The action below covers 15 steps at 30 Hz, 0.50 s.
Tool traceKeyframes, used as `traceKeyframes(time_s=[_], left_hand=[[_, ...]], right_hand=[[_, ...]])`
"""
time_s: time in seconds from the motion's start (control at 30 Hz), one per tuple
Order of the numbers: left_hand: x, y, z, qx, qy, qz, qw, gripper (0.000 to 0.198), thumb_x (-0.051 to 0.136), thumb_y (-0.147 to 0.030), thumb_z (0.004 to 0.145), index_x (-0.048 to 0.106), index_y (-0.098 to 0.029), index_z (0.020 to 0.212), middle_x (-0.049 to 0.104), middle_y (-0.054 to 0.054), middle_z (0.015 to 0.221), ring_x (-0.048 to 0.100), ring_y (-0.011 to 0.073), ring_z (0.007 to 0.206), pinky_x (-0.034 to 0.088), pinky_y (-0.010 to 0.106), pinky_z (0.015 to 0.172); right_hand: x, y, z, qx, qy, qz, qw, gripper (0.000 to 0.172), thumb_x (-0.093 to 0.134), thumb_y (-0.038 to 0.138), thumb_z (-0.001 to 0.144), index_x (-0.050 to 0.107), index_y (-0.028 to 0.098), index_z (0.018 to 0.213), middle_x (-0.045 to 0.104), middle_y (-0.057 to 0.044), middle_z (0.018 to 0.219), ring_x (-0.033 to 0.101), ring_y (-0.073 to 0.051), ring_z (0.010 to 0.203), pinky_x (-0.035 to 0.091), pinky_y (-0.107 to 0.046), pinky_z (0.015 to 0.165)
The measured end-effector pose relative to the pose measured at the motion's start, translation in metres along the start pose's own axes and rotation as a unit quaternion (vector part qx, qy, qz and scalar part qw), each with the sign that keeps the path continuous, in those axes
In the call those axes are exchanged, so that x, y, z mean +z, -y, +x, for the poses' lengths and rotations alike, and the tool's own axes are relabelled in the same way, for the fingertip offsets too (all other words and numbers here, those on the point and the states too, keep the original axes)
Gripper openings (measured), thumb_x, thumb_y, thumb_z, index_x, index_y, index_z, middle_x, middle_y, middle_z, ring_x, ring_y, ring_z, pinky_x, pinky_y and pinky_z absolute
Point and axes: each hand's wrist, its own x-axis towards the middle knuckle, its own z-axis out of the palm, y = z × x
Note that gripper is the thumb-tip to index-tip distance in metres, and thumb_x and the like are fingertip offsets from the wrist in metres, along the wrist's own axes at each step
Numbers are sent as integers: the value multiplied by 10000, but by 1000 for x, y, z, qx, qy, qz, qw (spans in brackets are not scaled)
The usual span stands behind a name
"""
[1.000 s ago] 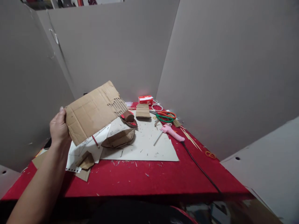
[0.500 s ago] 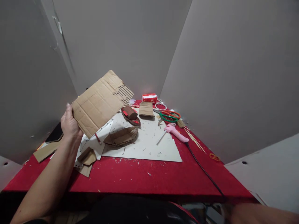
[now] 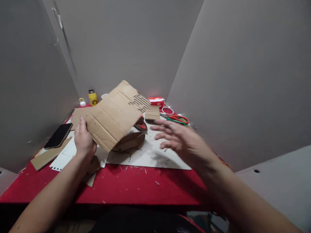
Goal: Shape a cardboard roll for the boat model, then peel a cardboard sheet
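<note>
My left hand [image 3: 84, 139] grips the left edge of a tilted sheet of brown cardboard [image 3: 109, 119], which has dark slanted marks near its far right corner. My right hand [image 3: 173, 136], slightly blurred, is held over the white paper [image 3: 150, 155] with fingers apart and nothing in them. Under the sheet's right side, partly hidden, lies a boat-shaped cardboard piece [image 3: 131, 142]. Behind it a brown piece with red on it [image 3: 141, 125] shows only in part. Scissors [image 3: 178, 119] with orange and green handles lie just beyond my right hand.
A black phone [image 3: 58, 135] and a cardboard strip [image 3: 46, 157] lie at the left. Toward the back stand a yellow bottle [image 3: 92, 98] and a red box [image 3: 156, 101]. Near the box is a ribbed cardboard piece [image 3: 152, 113]. Scraps dot the red tabletop [image 3: 136, 187].
My right hand has come up from the lower right edge to above the paper, covering the pink glue gun. My left hand and the cardboard have shifted right and slightly down in view.
</note>
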Motion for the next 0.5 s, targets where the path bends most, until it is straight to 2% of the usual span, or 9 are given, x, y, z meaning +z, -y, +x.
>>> traceKeyframes(time_s=[0.13,0.2,0.27,0.4,0.5], left_hand=[[1,-3,-39,-23,76,33,996,333,599,-507,834,669,-188,772,720,35,832,647,210,869,529,288,744],[-1,0,-53,-56,159,17,986,379,518,-532,882,678,-189,857,721,38,873,650,195,856,524,281,733],[-4,2,-62,-90,243,-3,966,363,510,-506,899,669,-180,914,714,36,846,651,170,766,518,262,653],[-12,-3,-69,-155,397,-7,905,194,638,-352,857,626,-175,937,677,-6,708,617,113,525,497,230,519],[-14,-9,-67,-162,421,-8,893,153,656,-282,848,621,-177,954,686,-4,730,634,106,531,513,225,544]], right_hand=[[25,-24,12,65,15,100,993,377,694,476,778,641,258,1081,670,-76,1091,672,-205,859,585,-287,585],[26,-29,12,76,-17,108,991,338,740,458,733,666,246,986,710,-76,959,669,-196,701,552,-280,492],[18,-28,14,80,-52,106,990,344,774,451,687,673,225,924,728,-73,884,658,-194,625,526,-279,457],[-10,-20,28,51,-114,118,985,377,814,400,610,677,202,900,744,-63,940,696,-244,806,578,-322,655],[-23,-23,36,23,-160,140,977,332,814,364,594,683,203,853,749,-53,926,694,-249,848,581,-333,725]])
